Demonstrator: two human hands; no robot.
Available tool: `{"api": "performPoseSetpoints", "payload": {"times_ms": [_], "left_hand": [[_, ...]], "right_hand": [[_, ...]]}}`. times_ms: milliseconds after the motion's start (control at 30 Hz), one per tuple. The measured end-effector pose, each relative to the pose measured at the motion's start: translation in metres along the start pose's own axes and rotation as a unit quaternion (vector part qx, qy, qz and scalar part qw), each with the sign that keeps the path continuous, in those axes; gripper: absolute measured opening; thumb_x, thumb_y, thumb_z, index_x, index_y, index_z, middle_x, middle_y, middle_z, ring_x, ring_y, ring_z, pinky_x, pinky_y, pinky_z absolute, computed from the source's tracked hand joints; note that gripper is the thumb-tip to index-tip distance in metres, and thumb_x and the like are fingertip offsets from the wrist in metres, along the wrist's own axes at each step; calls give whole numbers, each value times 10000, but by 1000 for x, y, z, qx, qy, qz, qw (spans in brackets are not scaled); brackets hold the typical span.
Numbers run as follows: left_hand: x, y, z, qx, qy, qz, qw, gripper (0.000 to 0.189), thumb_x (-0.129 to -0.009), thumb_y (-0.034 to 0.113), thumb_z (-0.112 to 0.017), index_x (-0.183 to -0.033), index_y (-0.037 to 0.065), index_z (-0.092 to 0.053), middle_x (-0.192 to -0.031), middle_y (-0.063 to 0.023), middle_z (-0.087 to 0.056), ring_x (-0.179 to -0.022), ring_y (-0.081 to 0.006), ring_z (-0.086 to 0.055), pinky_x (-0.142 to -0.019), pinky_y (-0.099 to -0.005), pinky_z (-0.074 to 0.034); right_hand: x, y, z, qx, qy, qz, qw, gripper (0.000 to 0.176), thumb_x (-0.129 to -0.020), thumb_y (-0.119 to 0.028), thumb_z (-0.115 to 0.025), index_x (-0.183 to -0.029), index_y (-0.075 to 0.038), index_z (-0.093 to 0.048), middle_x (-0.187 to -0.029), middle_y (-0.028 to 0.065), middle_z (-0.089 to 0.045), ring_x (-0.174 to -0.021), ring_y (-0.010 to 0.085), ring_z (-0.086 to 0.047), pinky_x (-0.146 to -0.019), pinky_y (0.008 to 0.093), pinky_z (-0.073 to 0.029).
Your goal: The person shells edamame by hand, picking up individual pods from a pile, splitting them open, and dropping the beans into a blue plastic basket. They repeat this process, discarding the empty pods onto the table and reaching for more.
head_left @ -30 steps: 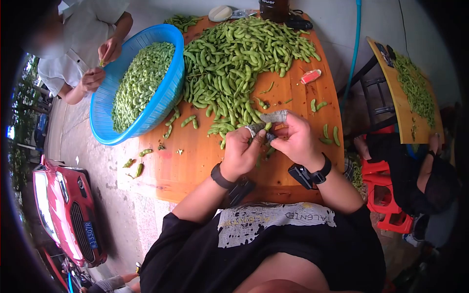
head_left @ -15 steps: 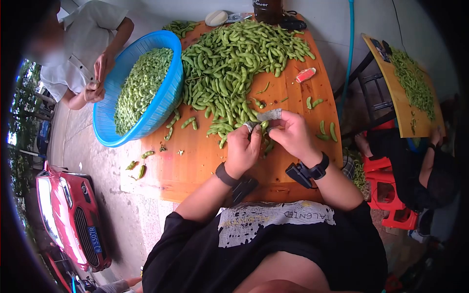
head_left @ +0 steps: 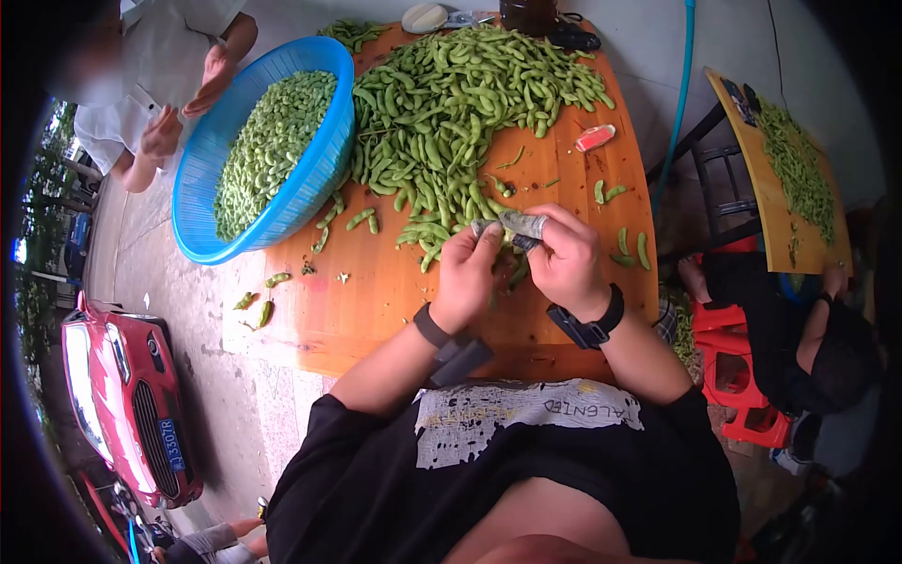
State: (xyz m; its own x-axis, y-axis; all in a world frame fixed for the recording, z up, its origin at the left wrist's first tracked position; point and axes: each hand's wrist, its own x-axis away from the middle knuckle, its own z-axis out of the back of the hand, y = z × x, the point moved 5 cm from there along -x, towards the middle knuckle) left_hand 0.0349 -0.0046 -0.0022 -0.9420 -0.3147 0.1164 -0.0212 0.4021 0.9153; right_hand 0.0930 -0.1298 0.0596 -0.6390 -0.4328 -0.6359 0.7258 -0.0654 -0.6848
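My left hand (head_left: 467, 271) and my right hand (head_left: 569, 261) meet over the near edge of a heap of green soybean pods (head_left: 442, 113) on the wooden table (head_left: 376, 315). Grey wrappings cover some fingertips on both hands. The left thumb and forefinger are pinched together, touching or almost touching the wrapped right fingertips. The right fingers are curled closed. Whatever lies between the fingertips is hidden or too small to make out. Left of the heap stands a blue plastic basket (head_left: 344, 80) holding many shelled green beans (head_left: 272, 150).
Loose pods (head_left: 642, 251) and a red-and-white packet (head_left: 594, 138) lie at the right. Across the basket, a co-worker's hands (head_left: 162, 132) are held apart. Another person sits by a second table (head_left: 799, 249) with pods. Red stools (head_left: 738, 376) and a parked red car (head_left: 132, 404) flank the table.
Between my fingertips a green pod was visible; now none shows there. My right hand has turned slightly, its wrapped fingertips lower. The co-worker's hands have moved apart. The view has shifted a little.
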Motion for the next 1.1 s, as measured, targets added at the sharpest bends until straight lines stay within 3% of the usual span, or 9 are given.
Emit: {"api": "performPoseSetpoints", "payload": {"times_ms": [200, 367, 433, 567, 800, 900, 1000, 1067, 1100], "left_hand": [[2, -10, -10, 189, -62, 151, 968, 206, -1001, 246, -532, -891, 77, -574, -675, -5, -569, -474, -59, -389, -421, -209, -281], [-1, -7, -5, 121, -36, 118, 985, 197, -971, 223, -598, -864, 57, -602, -661, 16, -550, -483, -50, -391, -424, -209, -290], [2, -1, -10, 86, -35, 80, 993, 196, -968, 215, -602, -863, 50, -612, -649, 20, -546, -482, -47, -397, -425, -207, -295], [4, 1, -10, -66, -30, -39, 997, 176, -973, 175, -581, -872, 38, -627, -619, 27, -543, -481, -42, -415, -427, -203, -307], [9, -17, -15, 123, -96, 223, 962, 150, -950, 82, -499, -876, 22, -614, -624, 22, -494, -453, -62, -356, -418, -233, -270], [14, 37, -5, 73, -122, 218, 966, 156, -954, 114, -522, -862, 34, -619, -643, 25, -512, -485, -61, -394, -425, -234, -282], [-6, 137, 51, -212, 7, -123, 969, 147, -931, 178, -618, -908, 40, -662, -667, 42, -527, -545, -36, -421, -480, -197, -304], [-13, 211, 65, -322, 106, -274, 900, 209, -939, 226, -621, -949, 33, -700, -613, 40, -529, -518, -57, -412, -495, -231, -334], [-26, 236, 74, -490, 161, -384, 766, 267, -937, 284, -626, -964, 32, -710, -604, -7, -594, -509, -132, -510, -526, -276, -405]], "right_hand": [[1, 16, 1, -20, 14, -66, 998, 250, -712, 144, -483, -869, 35, -645, -760, 137, -601, -616, 265, -635, -535, 328, -494], [2, 2, -6, 40, -2, -5, 999, 304, -727, 138, -460, -923, 26, -664, -746, 123, -612, -590, 222, -623, -540, 310, -491], [6, 14, -8, -116, -28, -195, 974, 328, -759, 136, -460, -978, 21, -675, -750, 98, -646, -592, 158, -622, -540, 283, -489], [8, 19, -7, -158, -46, -274, 947, 313, -795, 121, -461, -984, 14, -686, -726, 89, -666, -586, 116, -620, -541, 270, -484], [-10, 1, 26, 50, 55, -107, 991, 270, -756, 91, -524, -948, -2, -691, -841, 157, -671, -725, 285, -655, -645, 353, -514], [-24, 0, 67, 172, 5, -94, 981, 287, -733, 72, -529, -950, -21, -693, -834, 153, -643, -776, 347, -617, -703, 415, -502], [-25, 9, 88, 318, -129, -31, 939, 291, -722, 39, -558, -969, -29, -696, -869, 160, -635, -837, 364, -588, -774, 442, -491], [-25, 11, 72, 278, -178, -5, 944, 290, -732, 25, -572, -990, -30, -691, -892, 168, -647, -860, 359, -604, -779, 430, -499], [-16, 27, 50, 211, -189, -28, 959, 277, -732, 11, -588, -989, -30, -684, -853, 171, -650, -826, 359, -621, -744, 438, -504]]}}
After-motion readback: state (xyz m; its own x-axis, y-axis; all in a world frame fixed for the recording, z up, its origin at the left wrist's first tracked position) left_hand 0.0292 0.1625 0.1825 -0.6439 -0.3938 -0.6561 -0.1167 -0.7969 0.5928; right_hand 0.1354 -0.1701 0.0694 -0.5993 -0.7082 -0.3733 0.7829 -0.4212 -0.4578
